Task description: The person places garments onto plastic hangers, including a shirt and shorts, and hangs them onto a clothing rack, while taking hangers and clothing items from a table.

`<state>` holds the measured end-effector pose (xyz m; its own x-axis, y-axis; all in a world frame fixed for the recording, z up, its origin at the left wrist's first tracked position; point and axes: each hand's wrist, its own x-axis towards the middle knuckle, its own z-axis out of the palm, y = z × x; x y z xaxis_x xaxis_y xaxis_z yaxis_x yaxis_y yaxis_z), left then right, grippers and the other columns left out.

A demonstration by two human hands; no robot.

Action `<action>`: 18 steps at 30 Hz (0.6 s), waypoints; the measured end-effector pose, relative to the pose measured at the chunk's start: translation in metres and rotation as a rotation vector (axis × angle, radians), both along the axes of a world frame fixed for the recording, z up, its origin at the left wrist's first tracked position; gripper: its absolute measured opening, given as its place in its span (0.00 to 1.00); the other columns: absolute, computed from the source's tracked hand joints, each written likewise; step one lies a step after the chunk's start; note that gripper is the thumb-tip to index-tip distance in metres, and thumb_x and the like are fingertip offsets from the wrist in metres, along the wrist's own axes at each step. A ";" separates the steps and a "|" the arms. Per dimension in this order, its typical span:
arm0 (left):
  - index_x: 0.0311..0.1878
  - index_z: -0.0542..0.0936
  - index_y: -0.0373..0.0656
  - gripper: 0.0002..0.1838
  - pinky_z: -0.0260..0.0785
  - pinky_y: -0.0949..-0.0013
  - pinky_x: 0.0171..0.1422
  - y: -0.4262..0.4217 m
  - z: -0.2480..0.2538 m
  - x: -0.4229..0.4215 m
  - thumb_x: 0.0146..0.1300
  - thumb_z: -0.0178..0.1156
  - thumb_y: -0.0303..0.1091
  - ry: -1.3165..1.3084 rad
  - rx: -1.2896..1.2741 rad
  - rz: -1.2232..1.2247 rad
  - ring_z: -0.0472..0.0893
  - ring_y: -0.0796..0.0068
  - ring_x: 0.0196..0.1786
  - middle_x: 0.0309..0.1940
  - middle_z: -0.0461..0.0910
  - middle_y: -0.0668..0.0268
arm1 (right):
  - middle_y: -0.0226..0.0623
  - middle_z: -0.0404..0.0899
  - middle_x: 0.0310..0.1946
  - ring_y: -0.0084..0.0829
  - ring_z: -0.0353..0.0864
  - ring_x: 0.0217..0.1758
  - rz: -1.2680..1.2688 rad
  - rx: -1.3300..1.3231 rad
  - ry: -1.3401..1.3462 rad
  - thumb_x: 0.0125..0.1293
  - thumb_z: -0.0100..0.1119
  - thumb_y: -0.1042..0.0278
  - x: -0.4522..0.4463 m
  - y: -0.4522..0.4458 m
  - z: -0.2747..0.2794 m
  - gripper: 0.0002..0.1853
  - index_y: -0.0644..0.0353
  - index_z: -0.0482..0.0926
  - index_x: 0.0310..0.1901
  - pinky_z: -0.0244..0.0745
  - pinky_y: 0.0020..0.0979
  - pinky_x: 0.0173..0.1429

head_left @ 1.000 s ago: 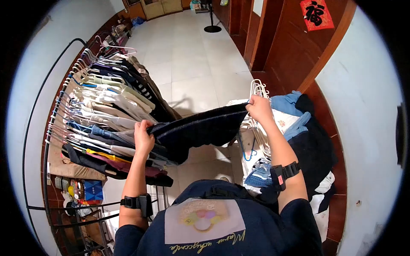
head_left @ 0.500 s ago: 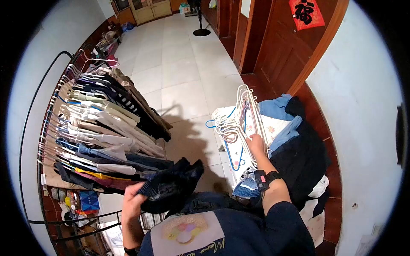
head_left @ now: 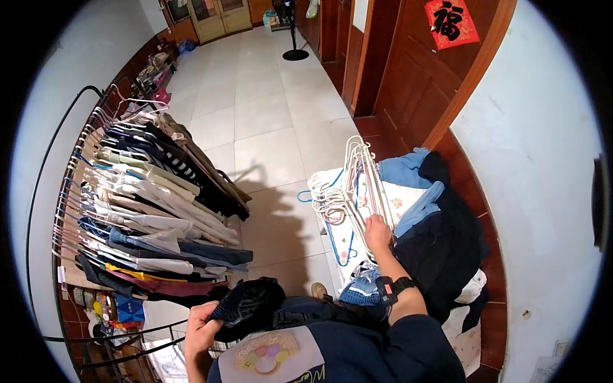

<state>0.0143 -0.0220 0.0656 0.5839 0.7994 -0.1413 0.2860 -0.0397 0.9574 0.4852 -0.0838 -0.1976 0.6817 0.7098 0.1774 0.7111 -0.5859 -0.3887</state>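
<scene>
Bunched dark fabric (head_left: 249, 305) hangs from my left hand (head_left: 203, 329), whose fingers are closed on its edge near my body. On the right, my right hand (head_left: 378, 233) is closed at the lower part of a pile of white hangers (head_left: 357, 185). Those hangers lie on a white flowered cloth (head_left: 399, 199), with a blue hanger (head_left: 340, 249) at their left side. Light blue clothing (head_left: 418, 217) and a dark heap of clothes (head_left: 440, 255) lie just right of the hangers.
A black rack (head_left: 48, 150) on the left holds many garments on hangers (head_left: 159, 198). Tiled floor (head_left: 262, 115) runs between rack and clothes. Further back are a black round stand base (head_left: 295, 55) and a brown door (head_left: 418, 83). Small items sit under the rack.
The dark fabric, earlier stretched between both hands, now hangs bunched from my left hand, lower and nearer my body. My right hand let go of it and moved down onto the white hangers.
</scene>
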 end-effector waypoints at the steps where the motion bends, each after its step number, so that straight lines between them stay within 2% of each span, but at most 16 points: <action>1: 0.26 0.72 0.32 0.07 0.56 0.72 0.30 -0.001 0.002 0.002 0.47 0.53 0.27 -0.025 -0.006 0.013 0.66 0.78 0.25 0.20 0.68 0.67 | 0.46 0.81 0.37 0.54 0.81 0.38 -0.052 0.011 0.002 0.70 0.52 0.59 0.001 -0.001 0.003 0.10 0.56 0.77 0.38 0.74 0.53 0.42; 3: 0.26 0.72 0.32 0.07 0.56 0.73 0.30 0.002 -0.003 -0.001 0.47 0.54 0.28 -0.033 -0.001 -0.001 0.66 0.78 0.25 0.20 0.68 0.67 | 0.50 0.81 0.35 0.59 0.80 0.37 -0.130 0.044 0.027 0.72 0.50 0.58 0.005 -0.005 0.014 0.11 0.57 0.72 0.40 0.73 0.55 0.40; 8: 0.28 0.73 0.33 0.09 0.57 0.73 0.31 0.005 -0.007 -0.006 0.50 0.58 0.30 -0.070 -0.002 -0.039 0.66 0.79 0.27 0.22 0.68 0.67 | 0.56 0.79 0.30 0.61 0.79 0.36 -0.275 0.179 0.066 0.73 0.48 0.59 0.026 -0.026 0.055 0.12 0.59 0.73 0.42 0.70 0.55 0.37; 10: 0.29 0.74 0.34 0.12 0.57 0.74 0.32 0.004 0.004 -0.001 0.52 0.63 0.32 -0.018 -0.066 -0.029 0.66 0.79 0.28 0.23 0.69 0.67 | 0.58 0.79 0.32 0.63 0.78 0.38 -0.333 0.386 0.068 0.73 0.50 0.61 0.042 -0.042 0.057 0.10 0.59 0.75 0.43 0.71 0.53 0.38; 11: 0.33 0.78 0.34 0.15 0.62 0.77 0.34 0.007 0.002 -0.007 0.56 0.67 0.38 0.004 -0.059 -0.075 0.69 0.85 0.30 0.28 0.74 0.74 | 0.49 0.79 0.22 0.51 0.81 0.26 -0.336 0.463 -0.098 0.73 0.51 0.61 0.055 -0.048 0.043 0.09 0.57 0.76 0.40 0.72 0.47 0.30; 12: 0.33 0.78 0.34 0.15 0.62 0.77 0.34 0.008 0.002 -0.007 0.56 0.67 0.38 0.002 -0.064 -0.073 0.69 0.85 0.30 0.28 0.74 0.74 | 0.49 0.79 0.22 0.51 0.81 0.26 -0.334 0.458 -0.100 0.73 0.51 0.61 0.069 -0.054 0.033 0.09 0.57 0.76 0.40 0.72 0.47 0.30; 14: 0.34 0.78 0.35 0.16 0.61 0.76 0.34 0.010 0.003 -0.006 0.57 0.68 0.39 0.035 0.008 -0.106 0.69 0.85 0.29 0.28 0.73 0.74 | 0.34 0.75 0.18 0.29 0.75 0.19 -0.417 0.825 0.345 0.73 0.53 0.63 0.091 -0.062 0.022 0.09 0.60 0.78 0.40 0.69 0.33 0.25; 15: 0.32 0.78 0.35 0.15 0.61 0.76 0.34 0.009 0.008 -0.003 0.57 0.69 0.38 0.041 -0.064 -0.084 0.69 0.83 0.29 0.27 0.73 0.73 | 0.24 0.70 0.18 0.16 0.67 0.19 -0.413 0.946 0.489 0.72 0.54 0.64 0.086 -0.062 0.044 0.10 0.61 0.80 0.40 0.64 0.24 0.25; 18: 0.30 0.77 0.34 0.15 0.60 0.76 0.34 0.011 0.016 0.004 0.57 0.69 0.37 0.011 0.014 -0.057 0.69 0.82 0.29 0.26 0.73 0.72 | 0.29 0.73 0.18 0.20 0.70 0.20 -0.434 0.722 0.220 0.72 0.53 0.64 0.091 -0.075 0.080 0.11 0.62 0.82 0.41 0.66 0.27 0.27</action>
<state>0.0187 -0.0110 0.0817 0.6270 0.7669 -0.1367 0.2930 -0.0696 0.9536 0.5766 -0.1589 -0.1176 0.9377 0.1443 0.3162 0.3472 -0.3452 -0.8720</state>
